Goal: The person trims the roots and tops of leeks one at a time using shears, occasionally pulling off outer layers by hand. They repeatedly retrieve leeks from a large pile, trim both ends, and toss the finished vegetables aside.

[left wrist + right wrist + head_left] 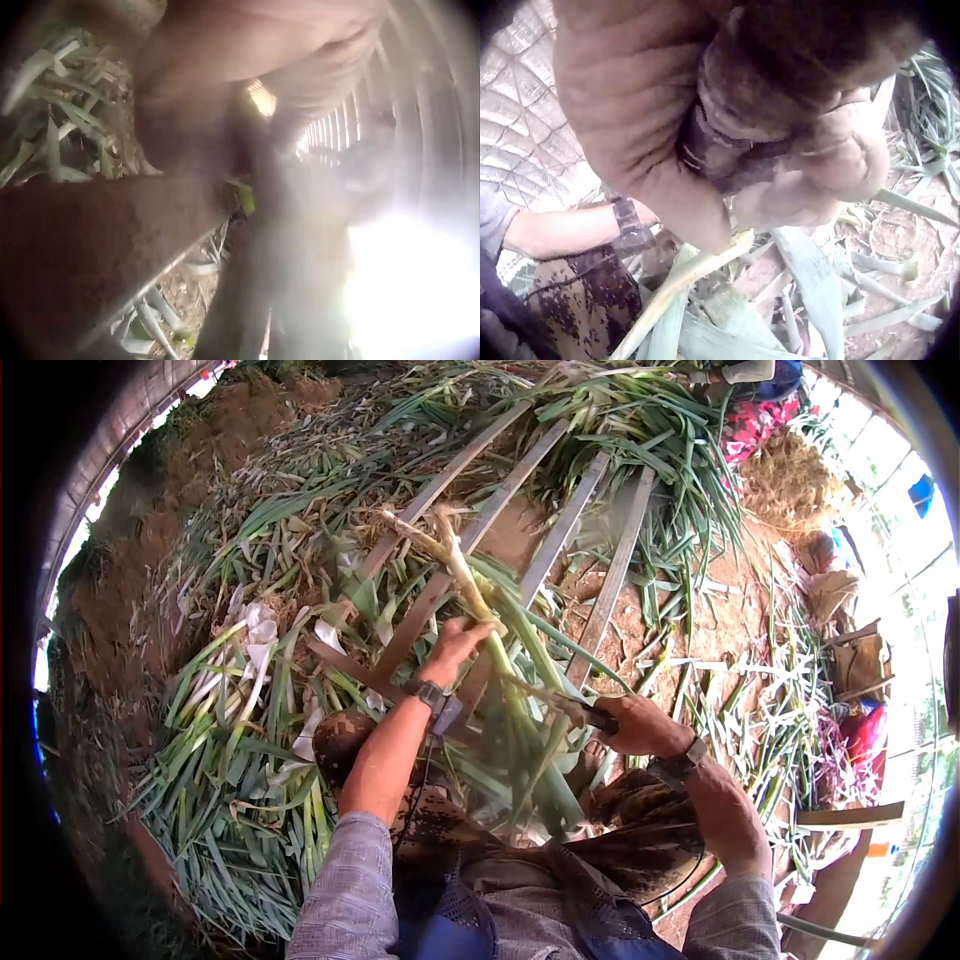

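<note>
In the head view my left hand (pixel 460 648) grips a leek (pixel 463 575) partway along its stalk, its root end pointing up and away. The leaves (pixel 525 745) fan down between my knees. My right hand (pixel 645 726) holds a knife by its dark handle (pixel 602 720), with the blade (pixel 548 698) reaching left across the leaves. From the right wrist, the fingers (pixel 847 154) curl round the handle (pixel 727 161), and a yellowed leaf (pixel 675 277) hangs below them. Glare and blur fill much of the left wrist view, where the left hand (pixel 262 37) covers the stalk.
Long slats (pixel 565 525) slope away in front of me. Leeks with white ends (pixel 260 630) lie heaped at the left, and a larger leek pile (pixel 640 440) lies at the far end. Another person's sleeve (pixel 750 370) shows there. Leaf scraps (pixel 740 695) litter the ground right.
</note>
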### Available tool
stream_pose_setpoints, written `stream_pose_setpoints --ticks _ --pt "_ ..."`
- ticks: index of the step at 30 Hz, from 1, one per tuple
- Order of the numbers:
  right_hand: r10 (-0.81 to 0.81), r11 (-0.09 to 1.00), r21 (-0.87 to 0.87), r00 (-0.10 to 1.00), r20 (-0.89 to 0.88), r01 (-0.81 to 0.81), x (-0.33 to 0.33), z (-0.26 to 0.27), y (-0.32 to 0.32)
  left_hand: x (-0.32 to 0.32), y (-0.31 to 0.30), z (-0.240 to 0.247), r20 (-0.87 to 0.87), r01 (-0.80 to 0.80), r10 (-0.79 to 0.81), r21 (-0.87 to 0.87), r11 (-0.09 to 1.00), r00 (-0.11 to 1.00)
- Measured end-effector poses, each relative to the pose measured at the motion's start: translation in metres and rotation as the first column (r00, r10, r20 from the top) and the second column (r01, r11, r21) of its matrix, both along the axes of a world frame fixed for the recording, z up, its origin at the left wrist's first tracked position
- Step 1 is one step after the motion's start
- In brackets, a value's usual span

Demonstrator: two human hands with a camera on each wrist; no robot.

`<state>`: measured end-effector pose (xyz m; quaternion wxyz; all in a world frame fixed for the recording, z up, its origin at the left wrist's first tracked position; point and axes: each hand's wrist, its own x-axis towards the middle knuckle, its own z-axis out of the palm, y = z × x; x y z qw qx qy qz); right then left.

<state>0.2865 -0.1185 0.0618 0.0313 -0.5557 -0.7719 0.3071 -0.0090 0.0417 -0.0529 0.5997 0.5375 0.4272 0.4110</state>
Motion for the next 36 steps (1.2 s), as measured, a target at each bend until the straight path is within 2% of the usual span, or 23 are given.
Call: stream_pose_setpoints --ticks 2,4,7,8,10,12,14,15,16,18,20,22,24,25,26,27,28,29,30,32,34,35,36 --pt "-0.038 0.999 0.001 0.999 -0.039 0.038 0.0 0.009 -0.003 -0.018 0.001 0.014 0.179 0.054 -0.019 -0.193 0.98 0.984" --pt "-0.071 0.996 0.046 0.993 -0.089 0.075 0.001 0.008 -0.002 -0.025 -0.002 0.021 0.49 0.012 0.125 -0.268 0.963 0.863" --pt "-0.093 0.994 0.058 0.995 -0.023 0.094 0.0 0.002 -0.003 -0.041 0.008 -0.008 0.615 0.026 0.243 -0.394 0.919 0.75" --pt "-0.095 0.994 0.053 0.995 -0.028 0.097 -0.002 -0.001 -0.004 -0.042 0.006 -0.011 0.61 0.026 0.244 -0.399 0.917 0.754" --pt "0.092 0.995 0.018 0.988 0.125 -0.095 -0.006 -0.007 -0.005 -0.045 0.004 -0.017 0.631 0.016 0.33 -0.478 0.878 0.702" --pt "0.1 0.994 0.031 0.989 0.105 -0.104 -0.016 -0.007 -0.005 -0.045 0.004 -0.026 0.605 0.011 0.305 -0.461 0.888 0.735" --pt "0.082 0.997 0.0 0.986 0.143 -0.083 -0.024 -0.002 -0.002 -0.042 0.009 -0.034 0.216 -0.202 0.302 -0.389 0.899 0.928" --pt "0.08 0.997 0.009 0.985 0.15 -0.083 -0.025 -0.007 -0.001 -0.034 0.001 -0.022 -0.057 -0.309 0.304 -0.248 0.918 0.951" --pt "0.08 0.997 0.009 0.985 0.153 -0.083 -0.025 -0.01 -0.002 -0.034 -0.004 -0.01 -0.054 -0.308 0.304 -0.249 0.918 0.951" --pt "0.088 0.995 0.034 0.985 0.146 -0.094 -0.026 -0.011 -0.001 -0.039 -0.007 -0.004 -0.218 -0.227 0.181 -0.21 0.951 0.959" --pt "0.094 0.993 0.053 0.983 0.156 -0.104 -0.027 -0.007 -0.001 -0.042 -0.007 0.0 -0.243 -0.196 0.147 -0.194 0.961 0.959" --pt "0.103 0.991 0.069 0.981 0.165 -0.115 -0.026 -0.003 0.001 -0.044 -0.005 0.0 0.027 -0.171 0.184 -0.266 0.949 0.982" --pt "0.004 1.0 0.003 0.997 0.082 -0.005 -0.02 0.0 0.005 -0.046 -0.006 0.018 0.115 -0.158 0.193 -0.259 0.953 0.974" --pt "-0.024 0.995 0.101 0.999 -0.025 0.026 -0.014 -0.008 0.006 -0.05 -0.009 0.026 0.276 -0.024 0.111 -0.298 0.954 0.955" --pt "-0.055 0.987 0.152 0.998 -0.011 0.056 -0.014 -0.003 0.005 -0.055 -0.011 0.032 0.433 0.11 0.038 -0.311 0.944 0.901" --pt "-0.029 0.985 0.171 0.999 -0.031 0.034 -0.012 -0.005 0.006 -0.054 -0.015 0.032 0.389 0.067 0.062 -0.31 0.948 0.919" --pt "-0.007 0.982 0.189 0.999 -0.049 0.016 -0.01 -0.008 0.005 -0.059 -0.009 0.003 0.314 0.037 0.051 -0.269 0.962 0.948" --pt "0.026 0.994 0.104 0.999 0.023 -0.028 -0.013 -0.001 0.003 -0.063 -0.005 -0.028 0.289 -0.001 0.093 -0.303 0.953 0.953" --pt "0.063 0.998 0.014 0.994 0.091 -0.065 -0.016 0.006 0.0 -0.061 -0.009 -0.033 0.261 -0.04 0.134 -0.337 0.941 0.956" --pt "0.121 0.991 0.035 0.985 0.122 -0.127 -0.017 -0.001 -0.007 -0.063 -0.015 -0.038 0.175 -0.052 0.119 -0.348 0.936 0.977" --pt "0.104 0.994 0.014 0.972 0.209 -0.11 -0.025 -0.003 -0.01 -0.068 -0.017 -0.038 -0.007 -0.13 0.135 -0.33 0.935 0.991" --pt "0.105 0.993 0.026 0.965 0.24 -0.115 -0.026 -0.006 -0.01 -0.063 -0.022 -0.042 -0.049 -0.243 0.238 -0.265 0.933 0.97" --pt "0.111 0.992 0.031 0.965 0.239 -0.122 -0.028 -0.009 -0.008 -0.061 -0.022 -0.044 -0.243 -0.351 0.306 -0.168 0.921 0.921"
